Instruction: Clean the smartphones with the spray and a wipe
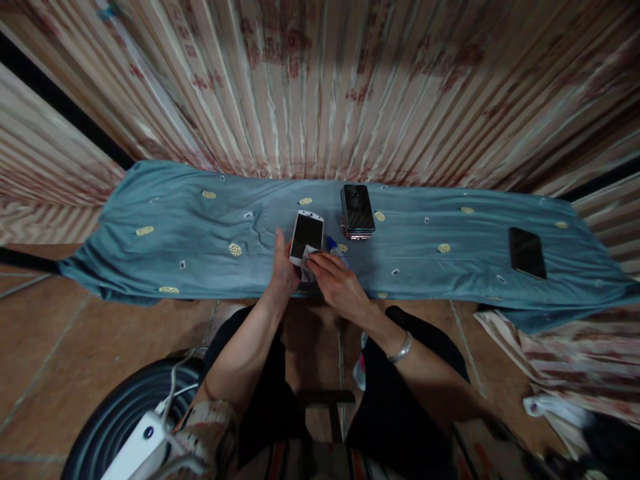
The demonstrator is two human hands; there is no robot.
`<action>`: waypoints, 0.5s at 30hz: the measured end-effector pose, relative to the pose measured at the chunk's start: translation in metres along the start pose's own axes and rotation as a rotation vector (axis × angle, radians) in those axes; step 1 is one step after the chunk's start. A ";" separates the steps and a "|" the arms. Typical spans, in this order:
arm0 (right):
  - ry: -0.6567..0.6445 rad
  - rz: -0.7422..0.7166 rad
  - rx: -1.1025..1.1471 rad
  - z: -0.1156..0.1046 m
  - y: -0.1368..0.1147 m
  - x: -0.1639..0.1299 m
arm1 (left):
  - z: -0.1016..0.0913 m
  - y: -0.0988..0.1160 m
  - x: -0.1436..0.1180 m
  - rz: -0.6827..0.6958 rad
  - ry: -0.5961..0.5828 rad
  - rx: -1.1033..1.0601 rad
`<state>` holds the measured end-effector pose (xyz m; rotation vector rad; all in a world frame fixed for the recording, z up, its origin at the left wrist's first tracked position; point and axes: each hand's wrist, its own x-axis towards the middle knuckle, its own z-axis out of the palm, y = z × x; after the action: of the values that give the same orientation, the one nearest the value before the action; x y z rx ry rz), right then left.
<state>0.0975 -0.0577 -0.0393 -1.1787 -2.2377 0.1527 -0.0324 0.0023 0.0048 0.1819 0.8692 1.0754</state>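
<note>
My left hand (pixel 283 267) grips the near left edge of a white phone with a dark screen (pixel 307 235), which is tilted up over the teal cloth (pixel 190 240). My right hand (pixel 340 283) presses a small white wipe (pixel 309 263) against the phone's lower end. A small blue-capped bottle (pixel 335 248) lies just behind my right hand. A stack of dark phones (pixel 357 210) stands beyond it, to the right.
A single black phone (pixel 527 252) lies on the cloth at the far right. Striped patterned curtains (pixel 320 87) hang behind the bench. A dark round object with a white device and cables (pixel 145 427) sits at lower left; bags (pixel 560 410) lie at lower right.
</note>
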 end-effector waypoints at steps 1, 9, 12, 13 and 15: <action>0.006 0.005 -0.005 0.000 0.001 0.000 | 0.001 0.001 -0.001 0.006 0.014 -0.008; 0.038 0.079 -0.003 -0.005 0.019 0.001 | -0.002 -0.002 0.000 0.028 -0.025 -0.018; 0.060 0.107 -0.007 -0.007 0.026 0.002 | -0.003 -0.004 0.001 0.010 -0.041 -0.032; 0.064 0.114 -0.006 -0.007 0.029 0.002 | -0.003 -0.005 0.000 0.009 -0.045 -0.031; 0.068 0.132 -0.003 -0.008 0.033 0.003 | -0.003 -0.007 0.000 0.006 -0.050 -0.020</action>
<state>0.1246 -0.0372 -0.0433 -1.3145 -2.1020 0.1592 -0.0296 -0.0017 -0.0009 0.1940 0.8134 1.0800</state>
